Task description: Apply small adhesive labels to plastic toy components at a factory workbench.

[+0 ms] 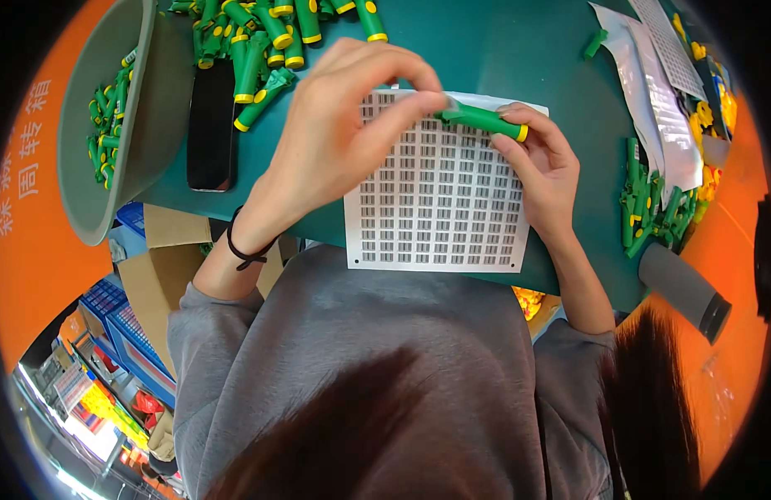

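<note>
My right hand is closed around a green plastic tube with a yellow end, held level. My left hand pinches a small pale label against the tube's left end; the fingertips are slightly blurred, so its details do not show. Beneath both hands lies a white sheet of small barcode stickers, at the table's near edge. Beyond my left hand, several similar green tubes are heaped, many with yellow ends.
A black phone lies left of the sheet, beside a grey-green tub with more tubes inside. To the right are white packets, another green pile and a grey cylindrical bottle. Cardboard boxes stand below the table.
</note>
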### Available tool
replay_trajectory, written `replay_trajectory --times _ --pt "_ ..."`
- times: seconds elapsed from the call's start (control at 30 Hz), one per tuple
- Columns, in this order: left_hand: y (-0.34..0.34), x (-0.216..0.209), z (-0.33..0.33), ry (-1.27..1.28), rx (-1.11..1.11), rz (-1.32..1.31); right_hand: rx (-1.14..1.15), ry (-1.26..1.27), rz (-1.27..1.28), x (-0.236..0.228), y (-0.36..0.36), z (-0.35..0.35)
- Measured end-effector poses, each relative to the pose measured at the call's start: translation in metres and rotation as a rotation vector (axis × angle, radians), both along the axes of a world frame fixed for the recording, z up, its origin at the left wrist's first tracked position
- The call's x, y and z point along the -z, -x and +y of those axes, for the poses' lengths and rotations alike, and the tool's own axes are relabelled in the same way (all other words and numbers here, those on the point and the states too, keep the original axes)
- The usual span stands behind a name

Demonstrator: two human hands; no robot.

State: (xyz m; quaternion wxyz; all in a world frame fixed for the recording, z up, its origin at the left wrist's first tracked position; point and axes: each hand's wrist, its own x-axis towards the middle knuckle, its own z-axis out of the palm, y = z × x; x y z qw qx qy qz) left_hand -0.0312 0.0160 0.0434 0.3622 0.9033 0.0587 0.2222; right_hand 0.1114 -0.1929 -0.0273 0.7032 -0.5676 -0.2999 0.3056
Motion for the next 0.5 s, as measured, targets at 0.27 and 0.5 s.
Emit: replay_trajectory --times 0.27,0.5 --pt "-0.018 -0.021 -0.023 0.436 0.158 0.29 -0.019 -0.153 -0.135 -0.012 0.012 -0.002" --pt "-0.024 -0.025 -0.027 0.343 0.192 0.278 -0.014 -0.119 -0.184 -0.016 0.012 -0.007"
